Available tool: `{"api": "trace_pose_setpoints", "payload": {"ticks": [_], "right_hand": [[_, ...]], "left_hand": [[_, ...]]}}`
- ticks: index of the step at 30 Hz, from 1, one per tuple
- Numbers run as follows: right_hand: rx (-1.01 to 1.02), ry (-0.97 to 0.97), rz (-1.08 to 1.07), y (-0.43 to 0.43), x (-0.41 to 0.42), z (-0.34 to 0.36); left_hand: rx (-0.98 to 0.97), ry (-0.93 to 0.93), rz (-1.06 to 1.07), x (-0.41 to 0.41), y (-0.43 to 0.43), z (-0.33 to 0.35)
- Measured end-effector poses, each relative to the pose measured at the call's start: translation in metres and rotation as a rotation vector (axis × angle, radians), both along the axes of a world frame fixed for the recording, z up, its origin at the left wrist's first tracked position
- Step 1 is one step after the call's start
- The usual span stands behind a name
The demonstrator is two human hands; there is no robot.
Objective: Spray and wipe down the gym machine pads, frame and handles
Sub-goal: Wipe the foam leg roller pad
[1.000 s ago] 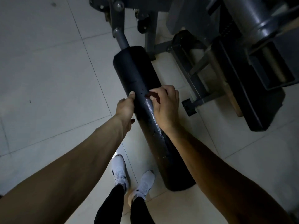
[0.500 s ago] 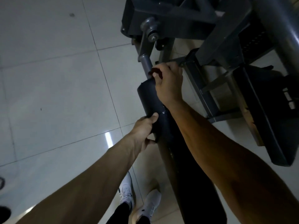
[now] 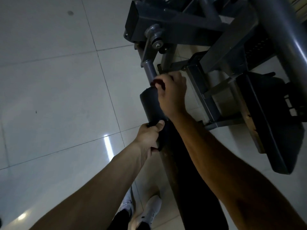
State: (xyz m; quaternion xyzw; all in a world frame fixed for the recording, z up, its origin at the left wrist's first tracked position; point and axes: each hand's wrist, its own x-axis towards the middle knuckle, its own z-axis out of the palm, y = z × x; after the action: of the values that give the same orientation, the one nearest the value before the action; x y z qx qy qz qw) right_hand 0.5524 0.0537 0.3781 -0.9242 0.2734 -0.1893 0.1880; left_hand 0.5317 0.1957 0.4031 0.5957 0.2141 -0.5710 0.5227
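Here: left hand [image 3: 149,136], right hand [image 3: 172,97], one pad [image 3: 149,103].

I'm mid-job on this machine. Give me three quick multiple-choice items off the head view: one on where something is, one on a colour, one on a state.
1. Where is the right hand?
A. In a pocket.
B. At the far end of the roller pad, by the grey metal bar.
C. On a spray bottle.

2. What colour is the cloth that it holds?
A. White.
B. Yellow.
C. Dark red.

3. What is the left hand doing?
A. Gripping the roller pad.
B. Hanging free.
C. Lying flat on a table.

Answers:
1 B: the hand sits where the pad meets the bar.
2 C: a dark red fold shows at its fingers.
3 A: its thumb and fingers wrap the pad's side.
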Motion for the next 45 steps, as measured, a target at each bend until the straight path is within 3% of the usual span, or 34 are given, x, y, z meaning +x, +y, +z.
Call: {"api": "trace_pose_setpoints", "payload": {"ticks": [3, 7, 12, 19, 21, 27, 31, 35, 40, 45], "right_hand": [[-0.024, 0.051, 0.051, -0.002, 0.006, 0.01], [-0.074, 0.105, 0.225, 0.016, -0.08, 0.012], [0.019, 0.161, 0.27, 0.032, -0.173, 0.009], [-0.011, 0.037, 0.076, 0.013, -0.04, 0.007], [-0.022, 0.035, 0.066, 0.014, -0.038, 0.007], [-0.001, 0.2, 0.187, 0.048, -0.198, 0.009], [0.072, 0.214, 0.17, 0.078, -0.291, 0.01], [0.035, 0.166, 0.202, 0.06, -0.231, 0.01], [0.023, 0.075, 0.083, 0.037, -0.123, 0.014], [0.003, 0.095, 0.169, 0.052, -0.218, 0.012]], "left_hand": [[-0.008, 0.015, 0.025, 0.002, 0.003, -0.001], [-0.033, 0.023, 0.051, 0.001, 0.003, 0.0], [-0.073, 0.083, 0.11, -0.006, 0.012, -0.003], [-0.14, 0.073, 0.15, -0.028, 0.031, -0.001], [-0.14, 0.069, 0.111, -0.037, 0.037, -0.001], [-0.141, 0.106, -0.026, -0.087, 0.051, 0.004], [-0.144, 0.083, 0.035, -0.105, 0.047, -0.001], [-0.137, 0.047, 0.066, -0.11, 0.043, 0.0], [-0.112, 0.054, 0.092, -0.113, 0.042, 0.006], [-0.045, 0.012, 0.069, -0.117, 0.039, 0.001]]}}
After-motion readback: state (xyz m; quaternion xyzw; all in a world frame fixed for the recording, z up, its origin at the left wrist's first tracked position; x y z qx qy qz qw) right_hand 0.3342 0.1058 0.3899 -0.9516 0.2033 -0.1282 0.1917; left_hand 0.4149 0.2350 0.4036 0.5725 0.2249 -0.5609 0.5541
